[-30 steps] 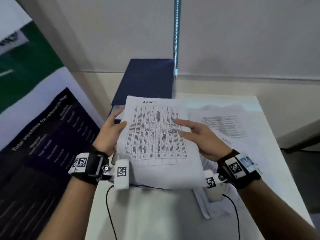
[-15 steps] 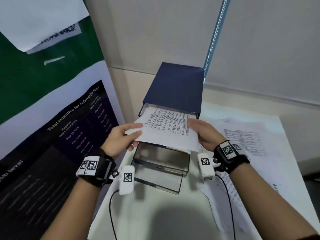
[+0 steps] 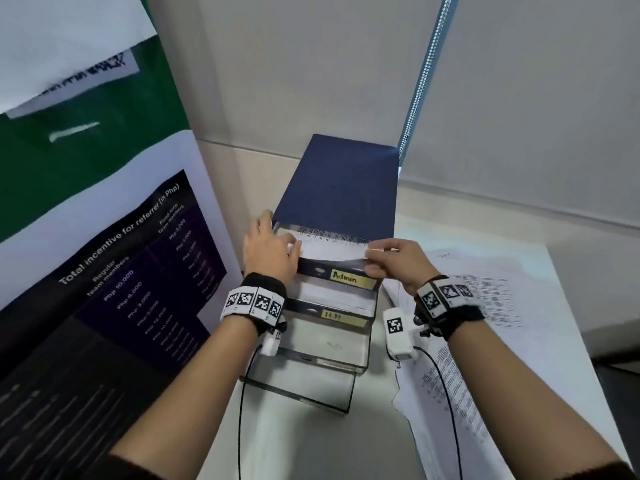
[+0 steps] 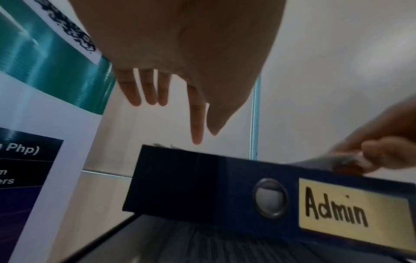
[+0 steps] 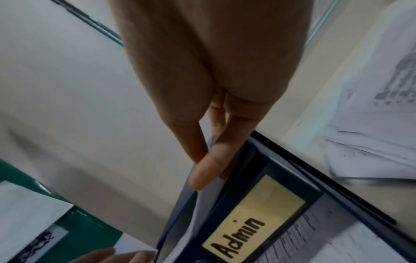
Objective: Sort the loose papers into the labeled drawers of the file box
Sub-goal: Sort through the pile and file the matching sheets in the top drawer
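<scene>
The dark blue file box (image 3: 346, 181) stands at the back of the white table (image 3: 571, 341) with its drawers pulled out in steps. A printed sheet (image 3: 329, 249) lies in the top drawer, whose yellow label (image 3: 351, 279) reads "Admin". My right hand (image 3: 372, 259) pinches the sheet's near right corner between thumb and fingers (image 5: 209, 170) just above the Admin label (image 5: 254, 218). My left hand (image 3: 277, 233) is at the drawer's left edge, its fingers (image 4: 197, 124) straight and spread, holding nothing. The drawer below is labeled "H.R" (image 3: 341, 317) and holds papers.
Loose printed papers (image 3: 485, 306) are spread over the table to the right of the box and run down to the near edge. Two clear drawers (image 3: 311, 382) jut out toward me. A large poster (image 3: 121, 271) stands close on the left, and the wall is right behind the box.
Both hands carried the sheet forward and down from above the open drawers into the Admin drawer. My left hand let go of it and spread its fingers.
</scene>
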